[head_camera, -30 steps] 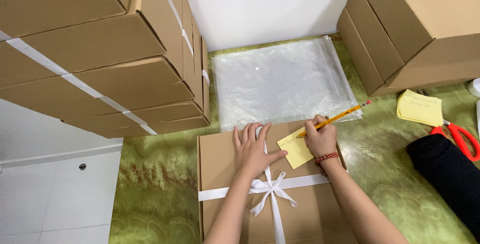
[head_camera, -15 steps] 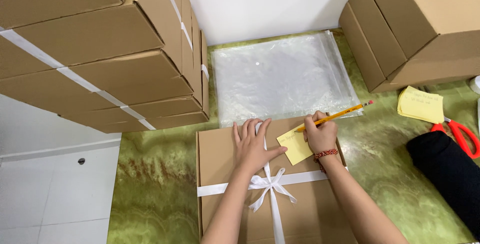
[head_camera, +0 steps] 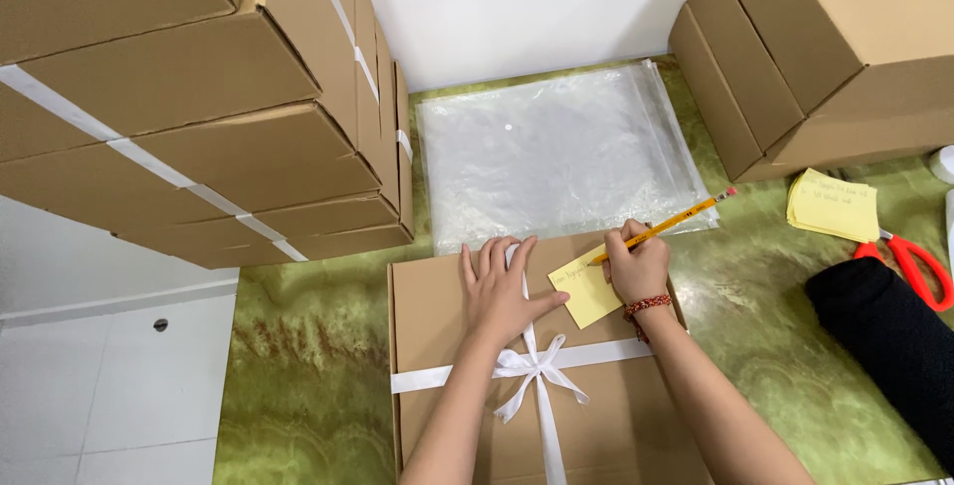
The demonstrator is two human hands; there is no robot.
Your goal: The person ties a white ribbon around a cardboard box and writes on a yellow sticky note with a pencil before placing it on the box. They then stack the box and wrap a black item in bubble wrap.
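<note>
Note-writing on ribboned box.
My right hand [head_camera: 636, 268] grips the pencil [head_camera: 664, 226] on the yellow note [head_camera: 586, 288]; my left hand [head_camera: 504, 286], released, lies flat on the cardboard box [head_camera: 437, 321].

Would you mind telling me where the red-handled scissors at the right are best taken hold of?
Probably by the red handle loops, coming from above on the right: they lie flat on the green table and are exposed, while the blades run up under the yellow note pad, and the black bundle crowds the near side.

The cardboard box [head_camera: 447, 366] is cut by the bottom edge. The right hand [head_camera: 636, 266] hides the pencil tip; the note's writing is too small to read.
</note>
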